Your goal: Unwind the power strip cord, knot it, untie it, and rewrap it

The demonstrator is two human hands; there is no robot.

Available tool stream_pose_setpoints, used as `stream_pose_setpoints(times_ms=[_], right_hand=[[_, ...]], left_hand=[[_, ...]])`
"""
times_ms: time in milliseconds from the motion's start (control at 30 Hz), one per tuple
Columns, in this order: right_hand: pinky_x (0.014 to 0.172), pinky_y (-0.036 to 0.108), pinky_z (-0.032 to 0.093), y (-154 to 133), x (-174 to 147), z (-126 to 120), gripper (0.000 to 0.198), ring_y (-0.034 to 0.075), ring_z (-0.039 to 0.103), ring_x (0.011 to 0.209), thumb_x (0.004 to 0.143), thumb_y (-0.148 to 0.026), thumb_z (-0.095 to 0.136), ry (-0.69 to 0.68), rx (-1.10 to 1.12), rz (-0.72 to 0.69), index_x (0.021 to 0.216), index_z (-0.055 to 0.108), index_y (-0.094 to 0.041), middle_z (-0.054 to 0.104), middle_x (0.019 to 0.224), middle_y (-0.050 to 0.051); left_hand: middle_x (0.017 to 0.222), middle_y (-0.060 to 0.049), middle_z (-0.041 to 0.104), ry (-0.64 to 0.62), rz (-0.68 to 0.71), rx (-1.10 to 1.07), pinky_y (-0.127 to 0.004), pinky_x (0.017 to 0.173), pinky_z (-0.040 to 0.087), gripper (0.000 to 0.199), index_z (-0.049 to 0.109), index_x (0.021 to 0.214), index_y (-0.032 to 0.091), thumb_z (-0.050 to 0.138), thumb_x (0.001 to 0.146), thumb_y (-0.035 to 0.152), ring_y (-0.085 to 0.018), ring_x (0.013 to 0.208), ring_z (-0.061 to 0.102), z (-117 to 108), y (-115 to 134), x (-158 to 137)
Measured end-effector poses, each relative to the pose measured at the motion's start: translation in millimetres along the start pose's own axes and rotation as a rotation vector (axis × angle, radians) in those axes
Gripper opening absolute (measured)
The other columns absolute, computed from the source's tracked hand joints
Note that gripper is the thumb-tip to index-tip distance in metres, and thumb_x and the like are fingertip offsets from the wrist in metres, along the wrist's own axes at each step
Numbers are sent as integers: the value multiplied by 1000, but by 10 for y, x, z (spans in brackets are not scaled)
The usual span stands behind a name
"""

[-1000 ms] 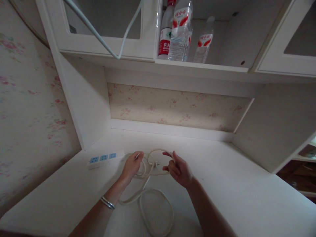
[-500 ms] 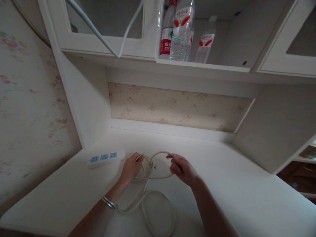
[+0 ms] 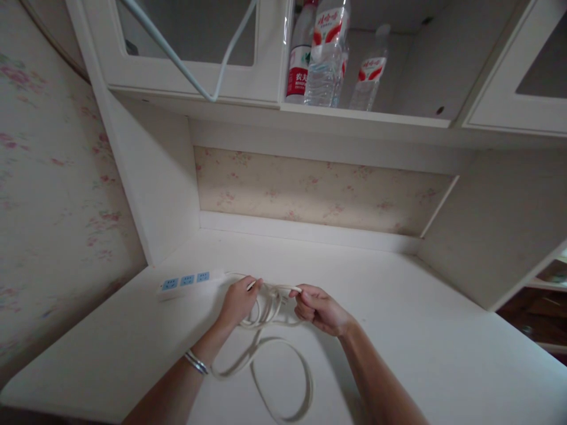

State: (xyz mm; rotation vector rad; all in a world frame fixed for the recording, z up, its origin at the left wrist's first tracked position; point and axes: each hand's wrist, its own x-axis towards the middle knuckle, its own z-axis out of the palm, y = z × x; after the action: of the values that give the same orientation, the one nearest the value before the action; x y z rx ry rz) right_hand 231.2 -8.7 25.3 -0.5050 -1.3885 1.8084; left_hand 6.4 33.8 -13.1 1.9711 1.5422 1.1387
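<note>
A white power strip (image 3: pixel 188 284) with blue socket faces lies on the desk, left of my hands. Its off-white power cord (image 3: pixel 283 341) spreads over the desk in loops, with a tangle between my hands and a larger loop nearer me. My left hand (image 3: pixel 240 298), with silver bangles on its wrist, is closed on the cord close to the strip. Pinched between thumb and fingers of my right hand (image 3: pixel 319 308) is another stretch of the same cord. A plug seems to sit in the tangle, partly hidden by the loops.
The white desk (image 3: pixel 398 330) runs under a cabinet. Several plastic bottles (image 3: pixel 325 59) stand on the open shelf above. A pale blue-white cable or rod (image 3: pixel 177 59) hangs in front of the left cabinet door (image 3: pixel 266 77). Side panels (image 3: pixel 150 165) bound the desk.
My right hand has moved slightly left, toward my left hand. The raised loop between the hands has flattened into a nearly straight stretch of cord.
</note>
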Motion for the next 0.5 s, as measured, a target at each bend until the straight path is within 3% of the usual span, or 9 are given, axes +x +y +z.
stream_pose_setpoints(times_ms=[200, 500], right_hand=[[47, 23, 16, 37, 18, 26, 34, 5, 18, 46, 80, -45, 60, -22, -7, 44, 92, 60, -13, 24, 53, -9], [46, 23, 15, 42, 28, 42, 33, 6, 19, 46, 83, -43, 57, -12, 15, 2, 98, 59, -14, 25, 54, -9]], left_hand=[[77, -4, 69, -78, 34, -102, -25, 67, 40, 39, 68, 82, 19, 42, 85, 48, -18, 73, 60, 8, 61, -11], [76, -4, 69, -142, 32, -255, -25, 66, 41, 37, 68, 80, 16, 45, 83, 45, -19, 73, 60, 39, 142, -32]])
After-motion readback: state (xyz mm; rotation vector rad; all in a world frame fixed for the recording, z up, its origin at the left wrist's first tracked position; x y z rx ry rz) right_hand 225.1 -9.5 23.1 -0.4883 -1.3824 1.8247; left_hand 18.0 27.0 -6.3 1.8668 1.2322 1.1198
